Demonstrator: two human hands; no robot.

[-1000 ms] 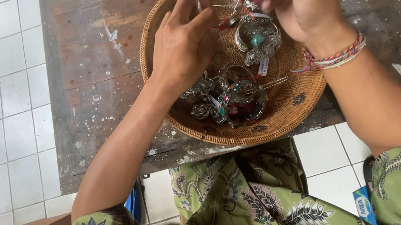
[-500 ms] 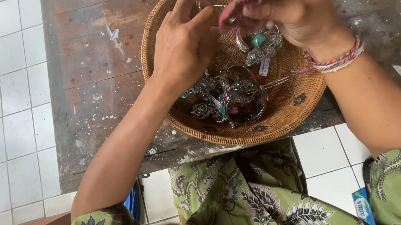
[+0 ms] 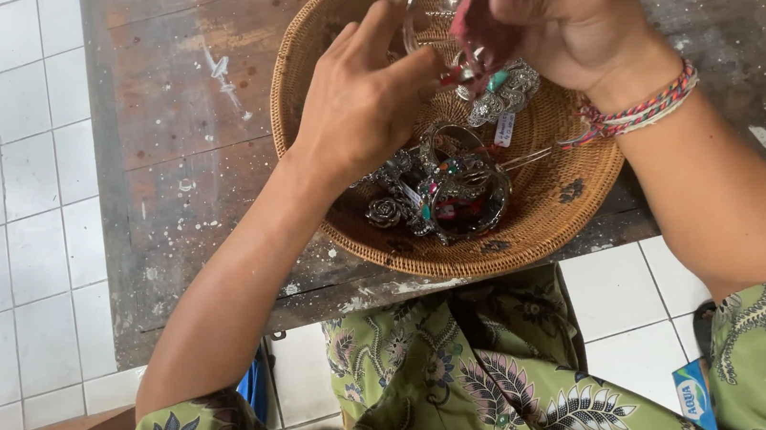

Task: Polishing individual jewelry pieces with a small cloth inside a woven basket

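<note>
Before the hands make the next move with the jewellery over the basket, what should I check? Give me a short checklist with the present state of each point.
1. Left hand pinches the silver piece: cannot tell, its fingertips hide the contact.
2. Right hand holds the dark red cloth: ok, the cloth is pinched in its fingers.
3. Piece is above the basket, so a drop lands inside: ok.
4. Basket rests fully on the wooden board: not ok, its near rim juts past the board's edge.
5. Loose jewellery pile lies inside the basket: ok.
</note>
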